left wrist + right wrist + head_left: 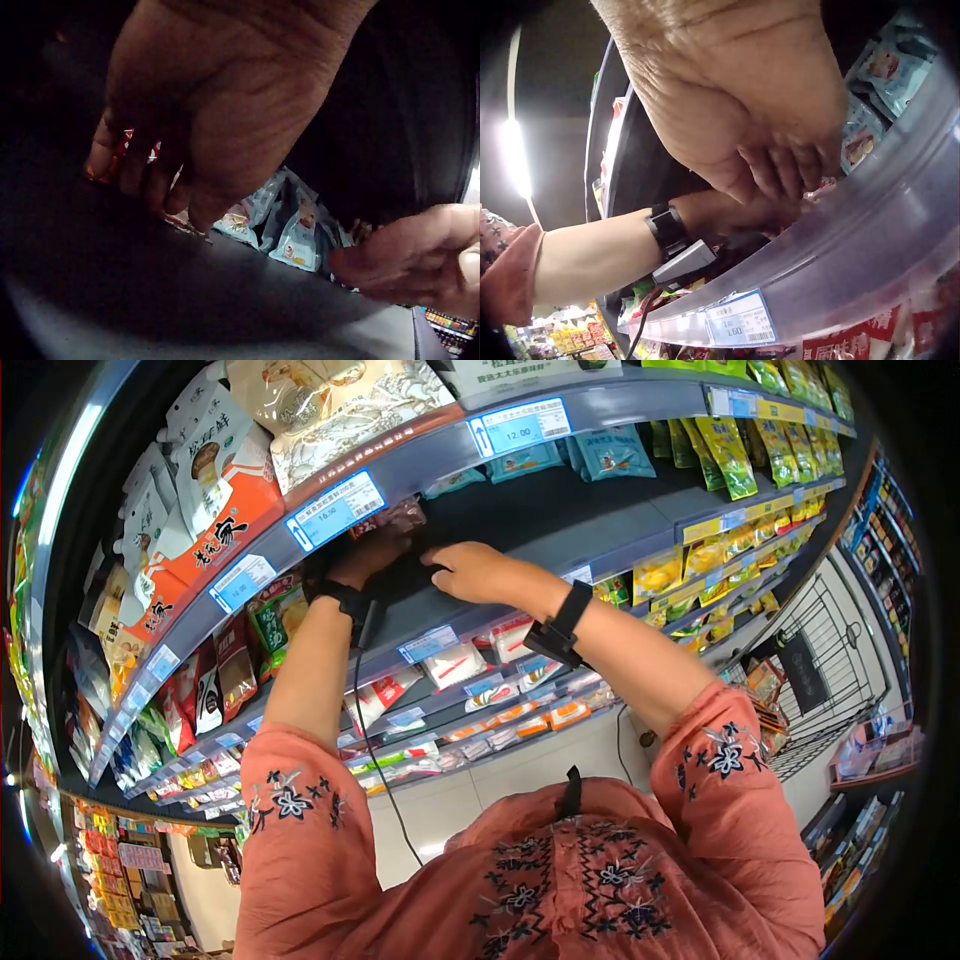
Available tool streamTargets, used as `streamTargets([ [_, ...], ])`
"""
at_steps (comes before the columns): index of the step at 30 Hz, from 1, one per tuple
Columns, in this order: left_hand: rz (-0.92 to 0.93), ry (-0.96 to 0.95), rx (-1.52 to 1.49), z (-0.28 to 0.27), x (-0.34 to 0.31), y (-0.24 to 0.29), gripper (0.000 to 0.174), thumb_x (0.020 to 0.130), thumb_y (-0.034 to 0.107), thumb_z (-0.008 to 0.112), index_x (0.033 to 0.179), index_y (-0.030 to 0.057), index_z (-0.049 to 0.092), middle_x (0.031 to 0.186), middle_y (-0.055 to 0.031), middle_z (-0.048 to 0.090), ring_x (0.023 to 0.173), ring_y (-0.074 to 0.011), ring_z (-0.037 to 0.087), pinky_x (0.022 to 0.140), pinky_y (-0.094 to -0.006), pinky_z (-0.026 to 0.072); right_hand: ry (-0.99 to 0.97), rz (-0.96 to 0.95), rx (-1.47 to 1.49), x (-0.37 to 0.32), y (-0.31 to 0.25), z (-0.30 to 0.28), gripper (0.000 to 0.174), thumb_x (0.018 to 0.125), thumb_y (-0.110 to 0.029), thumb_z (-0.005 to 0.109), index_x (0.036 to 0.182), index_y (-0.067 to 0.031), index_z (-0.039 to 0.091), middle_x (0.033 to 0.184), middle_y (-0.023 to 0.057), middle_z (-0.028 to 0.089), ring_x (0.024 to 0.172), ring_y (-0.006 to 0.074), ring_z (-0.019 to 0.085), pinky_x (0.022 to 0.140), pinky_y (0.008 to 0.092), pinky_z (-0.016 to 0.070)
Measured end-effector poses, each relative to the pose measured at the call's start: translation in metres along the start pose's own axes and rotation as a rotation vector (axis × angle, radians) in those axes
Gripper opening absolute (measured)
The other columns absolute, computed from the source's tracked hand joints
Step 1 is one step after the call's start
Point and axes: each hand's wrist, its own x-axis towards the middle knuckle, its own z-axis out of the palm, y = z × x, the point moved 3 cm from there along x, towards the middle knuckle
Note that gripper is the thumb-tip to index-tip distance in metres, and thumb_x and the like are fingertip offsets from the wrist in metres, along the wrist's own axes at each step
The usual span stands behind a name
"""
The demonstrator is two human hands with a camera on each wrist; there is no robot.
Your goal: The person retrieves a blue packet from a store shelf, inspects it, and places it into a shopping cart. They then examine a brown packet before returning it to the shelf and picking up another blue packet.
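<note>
Deep under the upper shelf, my left hand (368,555) is bent over a red packet (402,518) at the shelf's dark left part. Between its curled fingers, the left wrist view shows bits of red and white wrapping (155,151); most of the packet is hidden by the hand. My right hand (482,572) hovers over the shelf board close by, fingers loosely bent, nothing visible in them. In the right wrist view the right hand (742,112) overlaps the left forearm and packet. Light blue packets (300,240) stand beside the left hand.
An upper shelf with price tags (520,428) overhangs both hands. Yellow-green packets (728,455) stand at the right, large white and orange bags (215,490) at upper left. The shelf's clear front lip (832,262) runs below the hands. A shopping cart (830,650) stands at the right.
</note>
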Motion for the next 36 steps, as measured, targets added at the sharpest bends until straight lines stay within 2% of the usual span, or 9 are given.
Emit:
streamTargets([
  [6, -0.288, -0.181, -0.115, 0.012, 0.002, -0.015, 0.045, 0.088, 0.03, 0.056, 0.121, 0.0009, 0.06, 0.125, -0.0205, 0.061, 0.118, -0.0352, 0.056, 0.102, -0.04, 0.0428, 0.145, -0.155, 0.071, -0.054, -0.003, -0.012, 0.036, 0.09, -0.016, 0.054, 0.121, 0.0013, 0.059, 0.123, 0.0203, 0.061, 0.115, 0.0383, 0.056, 0.099, 0.0416, 0.0445],
  [9, -0.195, 0.049, -0.118, 0.019, 0.001, -0.022, 0.048, 0.085, 0.035, 0.058, 0.119, 0.0008, 0.061, 0.119, -0.0234, 0.063, 0.112, -0.0369, 0.06, 0.096, -0.0432, 0.0465, 0.159, -0.166, 0.121, -0.078, -0.007, -0.019, 0.036, 0.091, -0.016, 0.054, 0.122, 0.0012, 0.059, 0.126, 0.021, 0.059, 0.119, 0.0381, 0.055, 0.101, 0.0405, 0.044],
  [15, -0.317, -0.039, -0.024, 0.012, 0.006, -0.009, 0.05, 0.085, 0.035, 0.058, 0.122, 0.0006, 0.06, 0.119, -0.024, 0.063, 0.112, -0.0372, 0.06, 0.095, -0.0433, 0.0466, 0.165, -0.094, 0.282, -0.133, -0.021, -0.03, 0.036, 0.094, -0.016, 0.053, 0.126, -0.0008, 0.058, 0.132, 0.0214, 0.057, 0.128, 0.036, 0.051, 0.105, 0.04, 0.0411],
  [18, -0.255, -0.031, -0.108, 0.016, 0.006, -0.015, 0.05, 0.085, 0.034, 0.058, 0.122, 0.0002, 0.06, 0.12, -0.0235, 0.063, 0.112, -0.037, 0.06, 0.096, -0.0425, 0.0463, 0.188, -0.071, 0.301, -0.161, -0.015, -0.026, 0.036, 0.094, -0.015, 0.052, 0.126, -0.0011, 0.059, 0.132, 0.0207, 0.058, 0.128, 0.0354, 0.051, 0.105, 0.0409, 0.0412],
  [21, -0.223, 0.058, -0.166, 0.014, -0.001, -0.004, 0.048, 0.085, 0.033, 0.059, 0.12, 0.0001, 0.061, 0.117, -0.0237, 0.064, 0.111, -0.0371, 0.061, 0.095, -0.0423, 0.0467, 0.2, -0.035, 0.401, -0.186, -0.01, -0.025, 0.035, 0.093, -0.013, 0.054, 0.126, -0.001, 0.059, 0.127, 0.0186, 0.06, 0.12, 0.031, 0.056, 0.1, 0.0373, 0.0439],
  [23, -0.263, 0.023, -0.165, 0.013, 0.0, -0.002, 0.048, 0.086, 0.033, 0.06, 0.121, 0.0004, 0.061, 0.117, -0.0236, 0.064, 0.111, -0.0372, 0.061, 0.096, -0.0422, 0.0465, 0.23, -0.042, 0.42, -0.197, -0.005, -0.024, 0.034, 0.093, -0.01, 0.055, 0.126, -0.0012, 0.059, 0.122, 0.0165, 0.062, 0.113, 0.0264, 0.059, 0.096, 0.0343, 0.0453],
  [29, -0.236, 0.014, -0.104, 0.008, 0.0, 0.003, 0.048, 0.086, 0.034, 0.059, 0.122, 0.0015, 0.061, 0.12, -0.0222, 0.063, 0.114, -0.0366, 0.06, 0.097, -0.0415, 0.0458, 0.174, 0.102, 0.423, -0.225, 0.013, -0.016, 0.034, 0.094, -0.01, 0.054, 0.126, -0.0021, 0.059, 0.125, 0.016, 0.062, 0.115, 0.0266, 0.059, 0.097, 0.0344, 0.0451],
  [32, -0.237, 0.006, -0.081, 0.017, -0.002, -0.008, 0.05, 0.087, 0.034, 0.058, 0.125, 0.0028, 0.059, 0.124, -0.0213, 0.062, 0.115, -0.0362, 0.059, 0.098, -0.0408, 0.0453, 0.182, 0.133, 0.468, -0.24, 0.017, -0.013, 0.032, 0.091, -0.011, 0.056, 0.122, -0.0027, 0.059, 0.117, 0.0186, 0.063, 0.104, 0.0322, 0.062, 0.088, 0.0376, 0.0489],
  [36, -0.275, -0.069, -0.007, 0.016, -0.002, -0.003, 0.053, 0.088, 0.035, 0.057, 0.131, 0.0044, 0.055, 0.128, -0.0202, 0.06, 0.118, -0.0349, 0.058, 0.1, -0.04, 0.0444, 0.2, 0.129, 0.446, -0.259, 0.029, -0.005, 0.031, 0.092, -0.011, 0.056, 0.121, -0.0026, 0.06, 0.115, 0.0181, 0.064, 0.103, 0.0312, 0.063, 0.087, 0.0365, 0.049],
])
